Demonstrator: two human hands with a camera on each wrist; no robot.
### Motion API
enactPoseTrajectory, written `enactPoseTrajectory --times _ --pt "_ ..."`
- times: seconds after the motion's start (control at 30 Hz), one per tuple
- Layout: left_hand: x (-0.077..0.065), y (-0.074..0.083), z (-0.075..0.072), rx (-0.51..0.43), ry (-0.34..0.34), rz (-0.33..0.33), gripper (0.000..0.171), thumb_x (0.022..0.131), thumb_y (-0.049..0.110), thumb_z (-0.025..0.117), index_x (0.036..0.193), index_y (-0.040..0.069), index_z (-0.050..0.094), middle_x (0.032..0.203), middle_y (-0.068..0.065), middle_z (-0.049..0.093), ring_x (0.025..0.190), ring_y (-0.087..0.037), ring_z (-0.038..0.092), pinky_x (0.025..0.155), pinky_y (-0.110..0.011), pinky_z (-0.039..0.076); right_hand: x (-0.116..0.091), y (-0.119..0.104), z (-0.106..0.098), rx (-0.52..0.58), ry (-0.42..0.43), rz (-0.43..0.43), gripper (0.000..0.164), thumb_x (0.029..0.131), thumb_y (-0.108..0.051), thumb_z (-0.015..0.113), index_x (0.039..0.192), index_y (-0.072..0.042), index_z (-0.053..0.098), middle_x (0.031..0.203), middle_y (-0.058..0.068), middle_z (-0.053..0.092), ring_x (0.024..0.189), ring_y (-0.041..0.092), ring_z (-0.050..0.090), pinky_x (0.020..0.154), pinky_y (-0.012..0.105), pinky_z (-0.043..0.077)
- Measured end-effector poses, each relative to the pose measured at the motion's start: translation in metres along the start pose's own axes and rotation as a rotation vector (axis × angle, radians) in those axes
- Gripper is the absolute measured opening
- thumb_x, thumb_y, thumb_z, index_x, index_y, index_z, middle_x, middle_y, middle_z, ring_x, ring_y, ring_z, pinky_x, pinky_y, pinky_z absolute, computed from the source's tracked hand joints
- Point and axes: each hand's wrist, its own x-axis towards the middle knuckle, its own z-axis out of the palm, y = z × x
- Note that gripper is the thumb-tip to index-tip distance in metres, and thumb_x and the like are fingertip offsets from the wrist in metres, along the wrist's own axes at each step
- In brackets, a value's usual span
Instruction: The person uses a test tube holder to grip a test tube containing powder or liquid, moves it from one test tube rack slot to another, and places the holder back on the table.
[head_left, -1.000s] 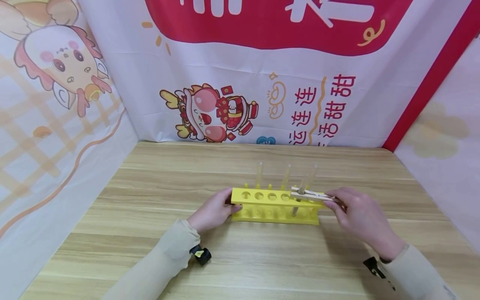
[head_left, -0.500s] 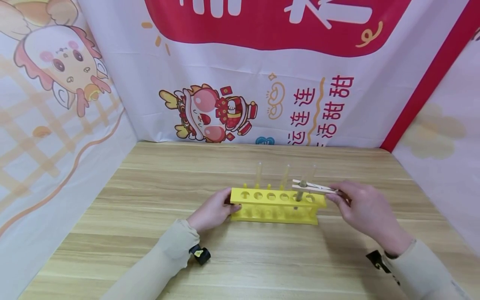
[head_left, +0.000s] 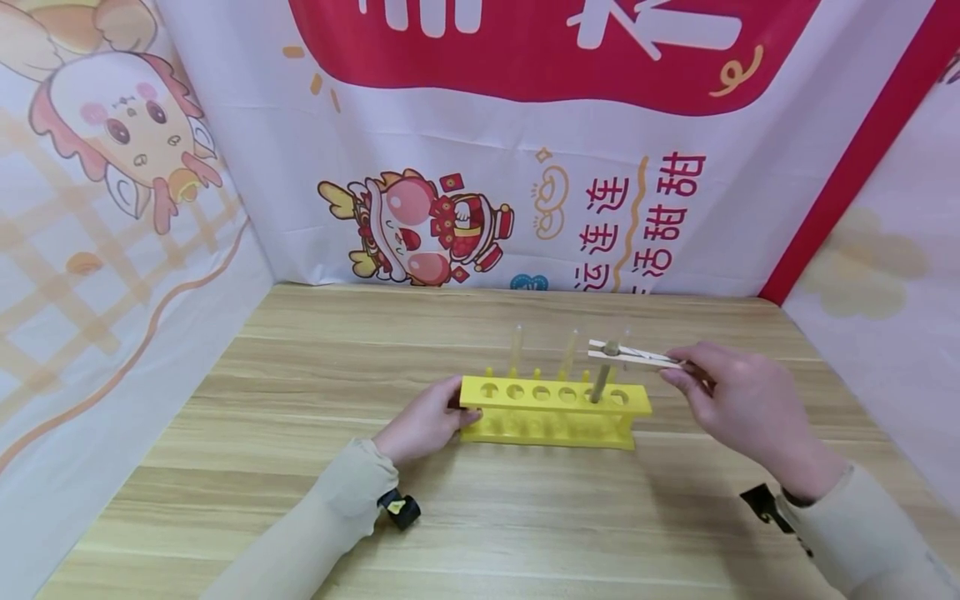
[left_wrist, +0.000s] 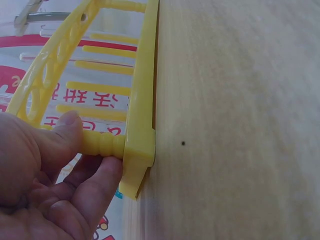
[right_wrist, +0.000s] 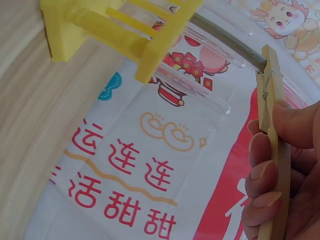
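Note:
My left hand (head_left: 422, 422) grips the left end post of a yellow test tube rack (head_left: 555, 402). The left wrist view shows thumb and fingers around that yellow post (left_wrist: 102, 143). My right hand (head_left: 746, 410) holds a wooden test tube clamp (head_left: 647, 358) by its handle, with the fingers curled round it in the right wrist view. Between the clamp's jaws is a test tube (right_wrist: 227, 40) with greyish-brown contents. It slants above the rack, its lower end at a hole near the right end; whether the tip is still inside the hole, I cannot tell.
Clear test tubes (head_left: 517, 350) stand upside down on pegs along the rack's back. The rack sits on a wood-grain table (head_left: 337, 367). A printed cloth (head_left: 450, 133) hangs behind the table, with more cloth at both sides.
The right hand has raised the clamp and the greyish-brown test tube upward out of the rack, shifting slightly right. The left hand and rack have stayed nearly in place.

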Motion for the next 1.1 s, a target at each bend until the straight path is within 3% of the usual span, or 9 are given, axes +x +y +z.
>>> enactPoseTrajectory --times 0.27,0.43,0.5,0.63,0.73,0.8,0.93,1.1 --pt "0.000 0.001 0.000 -0.002 -0.005 -0.019 0.026 0.097 0.015 0.065 0.123 0.016 0.060 0.115 0.003 0.064 0.099 -0.013 0.059 0.089 -0.038 0.049 0.011 0.001 -0.013 0.008 0.036 -0.012 0.068 0.099 -0.062 0.037 0.091 -0.005 0.073 0.062 -0.008 0.051 0.051 0.004 0.038 0.045 0.021 0.032" --pt "0.000 0.000 0.000 -0.008 -0.007 -0.020 0.026 0.098 0.015 0.064 0.123 0.016 0.060 0.115 0.003 0.064 0.099 -0.014 0.059 0.090 -0.038 0.049 0.018 0.000 -0.018 0.017 0.052 -0.028 0.068 0.100 -0.061 0.038 0.090 -0.003 0.073 0.063 -0.006 0.056 0.051 0.004 0.040 0.046 0.020 0.033" --pt "0.000 0.000 0.000 -0.008 -0.007 -0.016 0.026 0.098 0.015 0.064 0.123 0.016 0.060 0.115 0.003 0.064 0.099 -0.014 0.059 0.089 -0.038 0.049 0.020 -0.001 -0.020 0.019 0.058 -0.033 0.062 0.100 -0.057 0.045 0.091 -0.003 0.074 0.065 -0.004 0.058 0.052 0.005 0.041 0.047 0.021 0.035" --pt "0.000 -0.001 0.000 -0.011 -0.008 -0.006 0.025 0.098 0.015 0.064 0.123 0.016 0.060 0.115 0.002 0.064 0.100 -0.013 0.059 0.090 -0.039 0.049 0.023 -0.003 -0.022 0.017 0.049 -0.023 0.027 0.091 -0.031 0.073 0.093 -0.005 0.074 0.069 -0.003 0.063 0.054 0.005 0.045 0.049 0.022 0.037" --pt "0.000 -0.002 0.000 -0.013 -0.008 0.001 0.026 0.097 0.014 0.065 0.123 0.015 0.060 0.116 0.002 0.064 0.101 -0.013 0.059 0.090 -0.038 0.049 0.025 -0.005 -0.023 0.022 0.045 -0.015 0.019 0.086 -0.024 0.078 0.093 -0.006 0.075 0.072 -0.004 0.065 0.055 0.005 0.046 0.050 0.022 0.038" --pt "0.000 -0.002 0.000 -0.014 -0.008 0.004 0.026 0.097 0.014 0.065 0.123 0.015 0.061 0.116 0.002 0.064 0.101 -0.013 0.059 0.090 -0.039 0.049 0.026 -0.005 -0.023 0.025 0.045 -0.013 0.024 0.091 -0.031 0.073 0.094 -0.007 0.075 0.073 -0.004 0.066 0.055 0.005 0.046 0.051 0.021 0.038" --pt "-0.001 -0.002 0.000 -0.011 -0.007 0.006 0.027 0.097 0.014 0.065 0.123 0.015 0.061 0.117 0.002 0.064 0.102 -0.014 0.059 0.091 -0.039 0.049 0.027 -0.007 -0.023 0.025 0.047 -0.013 0.022 0.089 -0.029 0.075 0.094 -0.007 0.075 0.073 -0.004 0.065 0.055 0.005 0.046 0.050 0.022 0.038" --pt "0.000 -0.001 0.000 -0.006 -0.005 0.004 0.026 0.097 0.014 0.065 0.123 0.016 0.061 0.116 0.002 0.064 0.101 -0.014 0.059 0.092 -0.039 0.049 0.029 -0.008 -0.023 0.024 0.048 -0.016 0.053 0.098 -0.054 0.051 0.093 -0.007 0.075 0.072 -0.003 0.066 0.055 0.005 0.046 0.049 0.022 0.039"
